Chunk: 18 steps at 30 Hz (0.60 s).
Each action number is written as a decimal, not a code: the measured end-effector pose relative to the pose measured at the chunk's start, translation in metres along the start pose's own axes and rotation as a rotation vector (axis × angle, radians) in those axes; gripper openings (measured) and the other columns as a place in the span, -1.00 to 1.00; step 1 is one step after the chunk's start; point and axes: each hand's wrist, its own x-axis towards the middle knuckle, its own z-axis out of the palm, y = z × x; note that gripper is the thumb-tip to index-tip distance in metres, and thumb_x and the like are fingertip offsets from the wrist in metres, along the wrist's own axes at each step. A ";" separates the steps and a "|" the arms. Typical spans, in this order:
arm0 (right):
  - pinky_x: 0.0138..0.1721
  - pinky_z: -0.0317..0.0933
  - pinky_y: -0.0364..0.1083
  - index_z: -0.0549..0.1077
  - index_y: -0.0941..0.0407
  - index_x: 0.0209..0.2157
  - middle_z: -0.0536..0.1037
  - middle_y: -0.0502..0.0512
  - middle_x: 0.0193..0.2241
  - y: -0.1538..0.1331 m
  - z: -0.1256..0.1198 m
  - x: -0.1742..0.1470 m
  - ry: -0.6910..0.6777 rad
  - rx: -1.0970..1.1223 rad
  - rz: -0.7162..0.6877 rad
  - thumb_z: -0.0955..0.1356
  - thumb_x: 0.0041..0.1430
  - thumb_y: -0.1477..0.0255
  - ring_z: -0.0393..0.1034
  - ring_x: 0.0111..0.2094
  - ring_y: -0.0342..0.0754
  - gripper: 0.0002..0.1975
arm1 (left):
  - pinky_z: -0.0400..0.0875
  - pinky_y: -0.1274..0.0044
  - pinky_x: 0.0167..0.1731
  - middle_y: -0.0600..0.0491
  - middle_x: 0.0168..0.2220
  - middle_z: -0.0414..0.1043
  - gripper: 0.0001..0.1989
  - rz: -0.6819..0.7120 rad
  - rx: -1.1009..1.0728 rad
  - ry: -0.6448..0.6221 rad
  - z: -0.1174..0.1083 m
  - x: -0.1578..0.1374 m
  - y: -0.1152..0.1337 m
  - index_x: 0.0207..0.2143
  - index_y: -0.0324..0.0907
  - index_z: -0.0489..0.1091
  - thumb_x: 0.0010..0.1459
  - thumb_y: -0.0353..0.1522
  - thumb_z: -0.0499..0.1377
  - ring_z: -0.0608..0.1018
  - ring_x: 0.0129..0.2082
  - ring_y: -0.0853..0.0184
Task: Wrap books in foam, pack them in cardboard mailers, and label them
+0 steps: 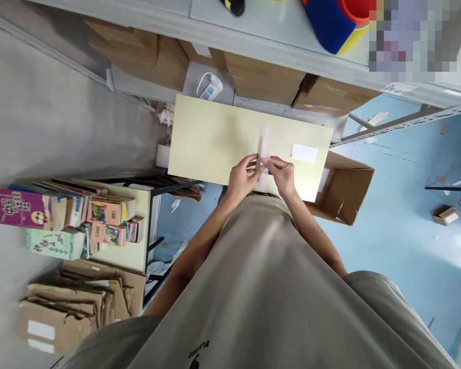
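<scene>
Above a pale yellow tabletop [207, 133] I hold a thin, pale, partly see-through strip, perhaps a plastic sleeve [265, 137], up on edge; motion blurs its outline. My left hand [243, 178] grips its left side near the lower end, fingers curled. From the other side my right hand [281, 174] pinches it between thumb and fingers, close to the left fingertips. On the tabletop, to the right of my right hand, lies a white rectangular card or label [305, 152] with a small yellow mark at one corner.
An open cardboard box [348, 192] stands at the table's right end. Stacked books [107, 212] and folded cartons [80, 302] are at left. Behind the table, a shelf [284, 54] holds large cartons [267, 74] and a white power strip [212, 88].
</scene>
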 end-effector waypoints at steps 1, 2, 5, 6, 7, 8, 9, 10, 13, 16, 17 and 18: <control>0.01 0.69 0.10 0.80 -0.06 -0.30 0.79 0.07 -0.08 0.002 0.008 -0.001 -0.007 -0.022 -0.012 0.65 0.23 -0.18 0.67 0.01 0.13 -0.54 | 0.78 0.26 0.23 -0.08 0.22 0.77 -0.58 -0.010 0.012 0.031 -0.001 -0.001 -0.002 0.23 -0.06 0.64 0.42 -0.14 0.49 0.81 0.21 0.04; 0.03 0.70 0.11 0.82 -0.07 -0.24 0.79 0.09 -0.02 0.004 0.016 0.000 -0.020 -0.049 -0.016 0.63 0.26 -0.17 0.68 0.04 0.14 -0.55 | 0.77 0.28 0.23 -0.07 0.19 0.78 -0.62 -0.024 0.023 0.063 -0.004 -0.002 -0.005 0.21 -0.06 0.65 0.43 -0.18 0.47 0.81 0.19 0.05; -0.01 0.72 0.11 0.84 -0.08 -0.08 0.77 0.13 0.10 0.011 0.034 0.004 -0.111 -0.132 -0.001 0.59 0.34 -0.15 0.71 0.02 0.11 -0.55 | 0.74 0.32 0.23 -0.08 0.10 0.81 -0.71 -0.090 0.010 0.116 -0.025 0.003 -0.023 0.13 -0.12 0.67 0.43 -0.27 0.39 0.83 0.15 0.06; -0.03 0.72 0.11 0.83 -0.08 -0.05 0.77 0.14 0.12 0.014 0.039 0.007 -0.140 -0.155 0.004 0.57 0.36 -0.14 0.71 -0.01 0.10 -0.55 | 0.73 0.32 0.22 -0.10 0.07 0.82 -0.71 -0.112 -0.016 0.119 -0.035 0.005 -0.031 0.12 -0.15 0.67 0.41 -0.28 0.37 0.83 0.14 0.07; -0.04 0.72 0.11 0.82 -0.07 -0.04 0.78 0.16 0.12 0.016 0.043 0.011 -0.152 -0.180 0.002 0.57 0.38 -0.13 0.72 -0.02 0.10 -0.56 | 0.73 0.32 0.21 -0.11 0.04 0.82 -0.70 -0.131 -0.052 0.118 -0.046 0.008 -0.038 0.10 -0.18 0.67 0.39 -0.28 0.36 0.83 0.13 0.06; -0.03 0.71 0.11 0.81 -0.06 -0.03 0.78 0.17 0.12 0.019 0.046 0.015 -0.146 -0.208 -0.005 0.56 0.39 -0.12 0.72 -0.02 0.10 -0.56 | 0.73 0.31 0.19 -0.12 0.02 0.83 -0.67 -0.142 -0.095 0.117 -0.058 0.010 -0.045 0.10 -0.19 0.67 0.36 -0.27 0.36 0.83 0.12 0.06; -0.01 0.71 0.11 0.79 -0.06 -0.02 0.79 0.18 0.13 0.022 0.049 0.021 -0.121 -0.237 -0.016 0.57 0.38 -0.11 0.72 -0.02 0.10 -0.56 | 0.73 0.31 0.17 -0.12 0.01 0.83 -0.64 -0.145 -0.137 0.119 -0.070 0.011 -0.052 0.10 -0.20 0.68 0.34 -0.24 0.37 0.83 0.11 0.05; 0.01 0.70 0.12 0.77 -0.05 -0.02 0.79 0.19 0.13 0.025 0.052 0.026 -0.083 -0.265 -0.026 0.58 0.36 -0.12 0.72 -0.01 0.10 -0.55 | 0.73 0.30 0.16 -0.13 0.00 0.83 -0.61 -0.141 -0.175 0.124 -0.083 0.013 -0.057 0.10 -0.20 0.68 0.31 -0.21 0.39 0.83 0.11 0.04; 0.03 0.69 0.13 0.70 -0.01 0.04 0.79 0.22 0.13 0.038 0.065 0.043 -0.007 -0.316 0.007 0.65 0.21 -0.15 0.72 -0.04 0.09 -0.40 | 0.72 0.30 0.10 -0.15 -0.01 0.83 -0.51 -0.135 -0.263 0.138 -0.123 0.016 -0.069 0.11 -0.22 0.70 0.23 -0.13 0.46 0.81 0.10 0.02; -0.05 0.69 0.10 0.66 0.03 0.11 0.83 0.19 -0.01 0.052 0.090 0.055 -0.095 -0.280 0.127 0.68 0.12 -0.19 0.72 -0.12 0.07 -0.26 | 0.72 0.38 -0.06 -0.11 -0.05 0.83 -0.45 -0.189 -0.325 0.137 -0.163 0.021 -0.076 0.11 -0.22 0.72 0.15 -0.11 0.52 0.80 -0.01 0.08; -0.09 0.68 0.09 0.67 0.03 0.11 0.84 0.17 -0.07 0.056 0.102 0.058 -0.137 -0.267 0.157 0.67 0.13 -0.20 0.71 -0.14 0.06 -0.27 | 0.70 0.40 -0.11 -0.09 -0.07 0.83 -0.45 -0.212 -0.337 0.137 -0.176 0.024 -0.079 0.10 -0.22 0.73 0.14 -0.11 0.52 0.79 -0.05 0.11; -0.13 0.67 0.07 0.68 0.03 0.09 0.83 0.15 -0.11 0.060 0.114 0.062 -0.173 -0.262 0.176 0.66 0.15 -0.20 0.71 -0.17 0.05 -0.29 | 0.69 0.42 -0.14 -0.08 -0.08 0.83 -0.46 -0.233 -0.343 0.142 -0.189 0.028 -0.083 0.09 -0.21 0.73 0.13 -0.12 0.52 0.78 -0.07 0.13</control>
